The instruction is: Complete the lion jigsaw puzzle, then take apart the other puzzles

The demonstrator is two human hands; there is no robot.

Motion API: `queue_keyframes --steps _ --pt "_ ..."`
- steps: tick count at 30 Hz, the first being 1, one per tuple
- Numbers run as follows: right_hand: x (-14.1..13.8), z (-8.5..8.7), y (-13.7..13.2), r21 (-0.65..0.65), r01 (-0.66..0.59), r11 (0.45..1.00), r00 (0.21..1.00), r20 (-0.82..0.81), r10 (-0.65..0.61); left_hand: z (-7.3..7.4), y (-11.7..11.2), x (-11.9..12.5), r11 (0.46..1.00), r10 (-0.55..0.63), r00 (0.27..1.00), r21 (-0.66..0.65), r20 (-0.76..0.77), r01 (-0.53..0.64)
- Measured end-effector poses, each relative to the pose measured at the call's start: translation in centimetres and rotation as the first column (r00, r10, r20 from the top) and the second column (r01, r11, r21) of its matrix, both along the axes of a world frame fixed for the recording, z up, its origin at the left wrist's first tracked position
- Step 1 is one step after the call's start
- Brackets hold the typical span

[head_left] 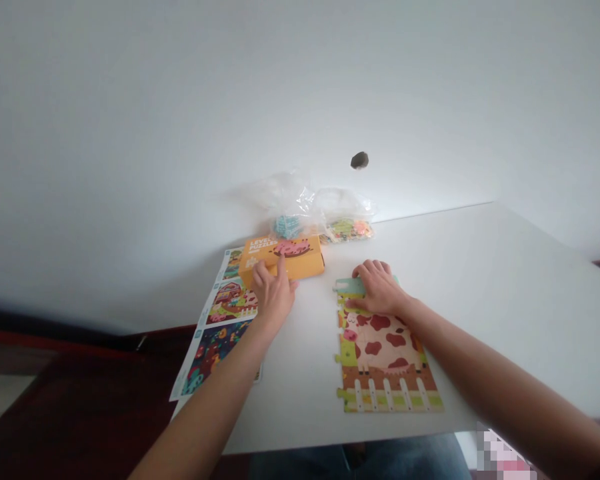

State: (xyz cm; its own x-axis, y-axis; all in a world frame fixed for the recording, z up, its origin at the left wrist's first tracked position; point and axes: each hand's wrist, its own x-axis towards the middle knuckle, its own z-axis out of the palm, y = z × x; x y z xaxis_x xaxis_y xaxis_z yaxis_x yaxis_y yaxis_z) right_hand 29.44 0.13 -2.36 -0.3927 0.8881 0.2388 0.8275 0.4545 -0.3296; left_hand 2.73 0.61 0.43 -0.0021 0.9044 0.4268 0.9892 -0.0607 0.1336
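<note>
Your left hand (275, 297) rests on the near corner of an orange puzzle box (300, 260), which sits toward the center of the frame. Your index finger stretches up across the box's top, reaching the printed pig (293, 248), and your other fingers curl over its front edge. That grip is spread on the cardboard, and you can't tell from this view whether it is clamping the box or only resting on it.

Your right hand (377, 290) is just right of center, at the top edge of a partly built jigsaw puzzle (385, 360) lying flat on the white tabletop (505, 300). The puzzle shows a cow's brown-patched hide above a white picket fence, with loose tabs along its left side. Your right grip is narrow, with the fingers over a pale teal puzzle piece (353, 287) and the thumb running along its lower edge. The piece sits at the puzzle's upper left corner.

Left of the box, printed picture sheets (225, 327) lie in an overlapping column running toward the lower left, one showing a red barn, and your left forearm crosses them. The box covers part of the top sheet. Behind the box, against the white wall (130, 133), lie two clear plastic bags: one holds teal pieces (290, 213), the other orange and green pieces (347, 223). Above them, a small dark mark (359, 160) shows on the wall.
</note>
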Motion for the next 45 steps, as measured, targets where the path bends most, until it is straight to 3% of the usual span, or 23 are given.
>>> queue_keyframes --steps 2,4,7,10,13,16,20,25,31,36,45 --pt "0.0 0.0 0.0 -0.006 -0.009 1.000 1.000 -0.020 0.008 -2.0 1.1 -1.2 0.998 -0.039 0.996 0.042 0.074 0.036" --pt "0.0 0.1 0.0 -0.010 -0.021 1.000 0.999 -0.044 0.020 -2.6 2.3 -2.1 0.994 -0.075 0.988 0.086 0.137 0.064" --pt "-0.1 0.3 -0.1 -0.027 -0.040 0.999 0.996 -0.083 0.038 -2.2 2.7 -1.8 0.988 -0.076 0.978 0.146 0.195 0.048" --pt "-0.1 0.3 -0.1 -0.047 -0.051 0.998 0.988 -0.149 0.043 -1.7 1.3 0.8 0.969 -0.097 0.959 0.243 0.265 0.031" --pt "0.1 0.1 0.1 -0.046 -0.062 0.997 0.970 -0.238 0.049 -2.3 -0.2 4.5 0.935 -0.354 0.839 0.163 0.413 0.314" --pt "0.3 -0.1 0.2 -0.029 -0.077 0.997 0.949 -0.309 0.064 -3.5 -0.4 7.3 0.871 -0.418 0.699 0.038 0.581 0.489" --pt "0.4 0.0 0.0 -0.037 -0.060 0.998 0.938 -0.343 0.044 -4.7 0.6 7.7 0.871 -0.369 0.635 0.014 0.678 0.492" --pt "-0.3 0.3 -0.5 -0.065 -0.077 0.995 0.894 -0.446 0.040 -4.7 1.0 6.1 0.833 -0.410 0.584 0.028 0.700 0.552" --pt "-0.9 0.6 -1.0 -0.022 -0.112 0.993 0.916 -0.389 0.095 -4.0 0.9 5.0 0.864 -0.403 0.616 0.059 0.677 0.500" --pt "-0.5 0.2 -0.7 -0.057 0.025 0.998 0.957 -0.286 -0.041 -3.4 0.8 4.7 0.872 -0.416 0.634 0.088 0.652 0.481" --pt "-1.0 0.4 -1.0 -0.141 -0.033 0.990 0.849 -0.526 -0.046 -3.0 0.4 4.8 0.876 -0.406 0.582 0.119 0.704 0.467"
